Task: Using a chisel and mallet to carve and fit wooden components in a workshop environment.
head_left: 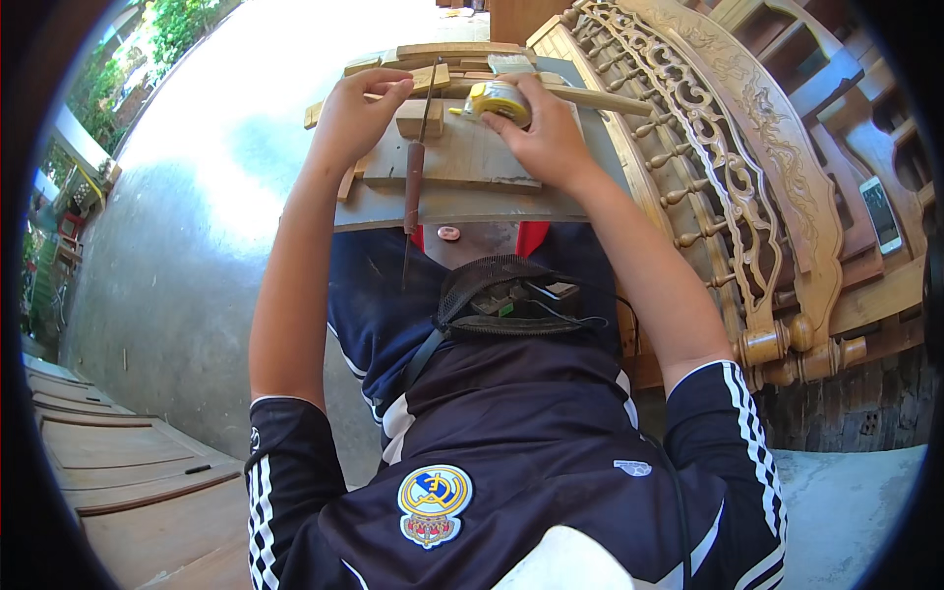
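Observation:
My right hand point(551, 133) is wrapped round a yellow and whitish tape measure point(499, 101), over the far part of the worktable. A short yellow end point(455, 111) sticks out of its left side. Left of it, my left hand point(356, 113) has its fingers bent in toward the thumb in a pinch; anything between the tips is too small to make out. Between the hands, a long thin metal tool with a brown wooden handle point(414, 182) lies across a flat wooden board point(472, 157). Under its shaft sits a small wooden block point(421, 120).
Several wooden strips point(457, 49) lie at the table's far side, with a pale-bristled brush point(510, 64) near my right hand. Carved wooden furniture panels point(728, 167) stand close on the right, with a phone point(880, 214) on them. A mesh pouch point(506, 295) rests at my waist.

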{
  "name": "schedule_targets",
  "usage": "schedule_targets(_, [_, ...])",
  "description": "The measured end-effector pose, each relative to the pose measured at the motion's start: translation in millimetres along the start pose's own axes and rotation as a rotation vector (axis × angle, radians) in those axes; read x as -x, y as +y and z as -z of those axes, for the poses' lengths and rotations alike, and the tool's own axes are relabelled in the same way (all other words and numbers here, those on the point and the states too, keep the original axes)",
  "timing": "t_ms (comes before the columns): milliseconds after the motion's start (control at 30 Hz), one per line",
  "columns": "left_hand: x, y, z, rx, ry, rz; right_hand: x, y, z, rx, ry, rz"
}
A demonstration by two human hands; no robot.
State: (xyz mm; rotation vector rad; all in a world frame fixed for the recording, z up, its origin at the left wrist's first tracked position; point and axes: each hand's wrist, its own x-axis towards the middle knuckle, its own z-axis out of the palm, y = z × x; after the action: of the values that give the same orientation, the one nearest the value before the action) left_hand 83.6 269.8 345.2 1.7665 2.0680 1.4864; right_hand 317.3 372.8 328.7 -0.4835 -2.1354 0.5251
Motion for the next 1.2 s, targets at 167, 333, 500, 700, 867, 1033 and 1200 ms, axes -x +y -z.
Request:
schedule_targets(167, [10.2,13.0,0.4,-0.077,-0.036,-0.002,3.4,1.6,14.2,0.028,-0.040,-0.016])
schedule_targets(333, [51.0,79.6,9.5,0.270,-0.390,0.085,22.8,-43.3,28.2,-0.119,-0.085,0.153])
schedule_targets(500, [33.5,73.6,5.0,0.264,-0.454,0.162,25.0,-42.5,33.9,0.009,-0.089,0.106])
schedule_targets(700, [22.3,50.0,15.2,0.330,-0.415,0.125,28.3,-26.6,49.5,-0.037,-0.269,-0.015])
schedule_targets(867, [19.5,54.3,29.8,0.220,-0.318,0.199,48.9,-15.9,69.7,-0.399,-0.365,-0.457])
schedule_targets(1033, [11.3,50.9,10.3,0.063,-0.347,0.048,42.6,-2.2,78.9,-0.538,-0.348,-0.614])
schedule_targets(1200, [13.5,24.2,1.4,0.113,-0.290,-0.005,26.0,-7.4,67.1,-0.395,-0.270,-0.707])
